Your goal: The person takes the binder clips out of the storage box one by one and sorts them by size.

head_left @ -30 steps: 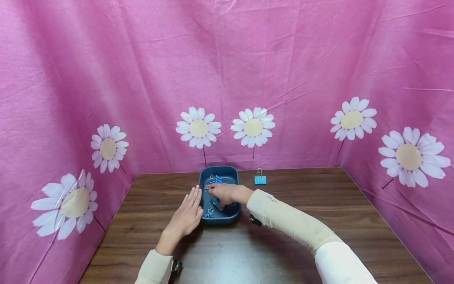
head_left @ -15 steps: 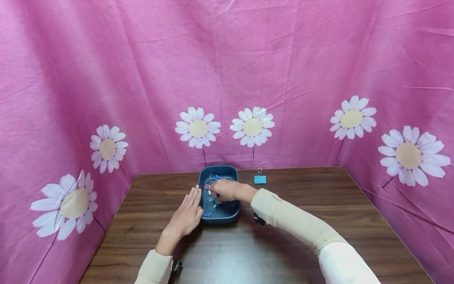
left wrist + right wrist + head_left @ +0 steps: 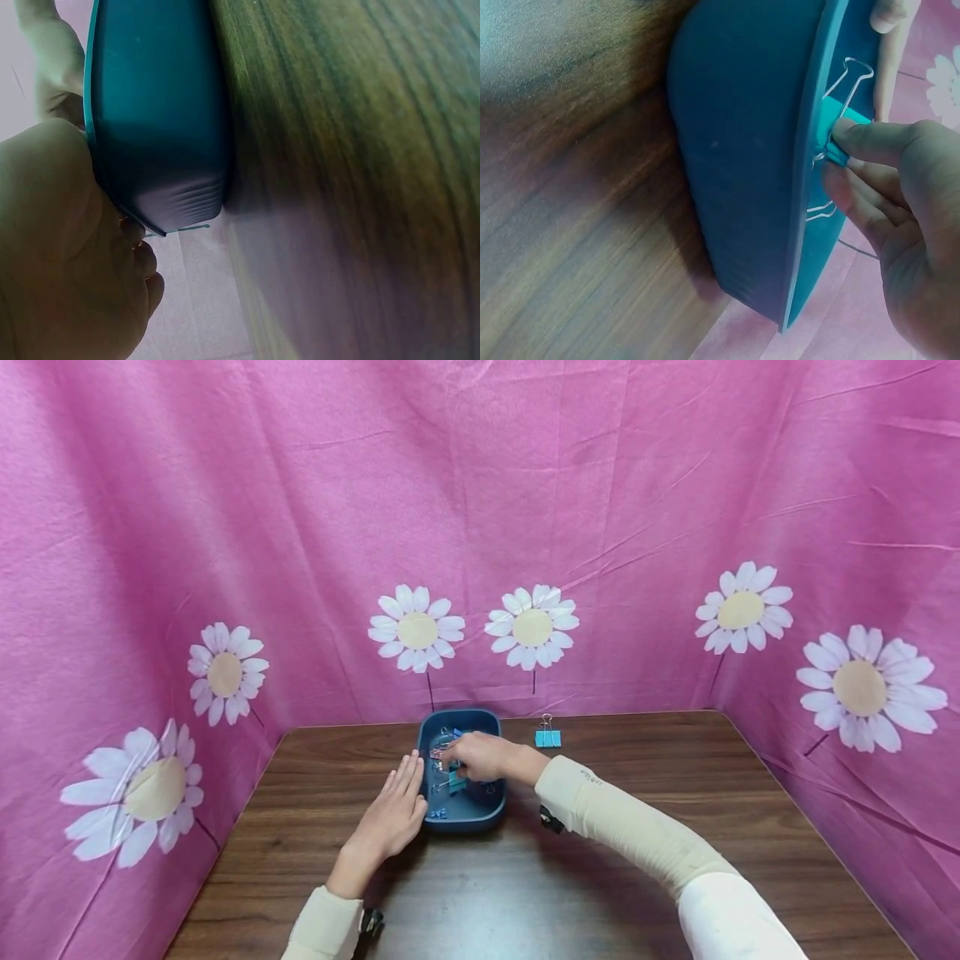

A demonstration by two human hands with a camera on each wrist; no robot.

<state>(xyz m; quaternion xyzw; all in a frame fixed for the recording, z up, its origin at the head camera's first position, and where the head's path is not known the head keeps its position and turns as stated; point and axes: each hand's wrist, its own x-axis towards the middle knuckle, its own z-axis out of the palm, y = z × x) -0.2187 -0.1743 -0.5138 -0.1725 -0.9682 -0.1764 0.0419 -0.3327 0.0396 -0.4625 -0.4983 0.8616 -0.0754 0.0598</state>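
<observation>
A dark blue tray [image 3: 467,823] with several clips in it stands near the table's back edge. My left hand [image 3: 390,808] lies along its left side, fingers straight and touching the rim. Inside the tray, my right hand [image 3: 483,757] pinches a teal binder clip [image 3: 831,120] between thumb and fingers; in the right wrist view its wire handle [image 3: 859,73] sticks up. Another wire handle [image 3: 821,212] shows below the fingers. Small blue pieces [image 3: 438,814] lie at the tray's near left corner, and pinkish clips [image 3: 437,752] lie at its left side.
A light blue binder clip [image 3: 547,739] lies on the wooden table [image 3: 637,827], right of the tray. A pink cloth [image 3: 615,510] printed with white daisies hangs around the back and sides of the table.
My right hand has risen slightly toward the tray's back, and the teal clip now shows below its fingers. My left hand has stayed at the tray's left side.
</observation>
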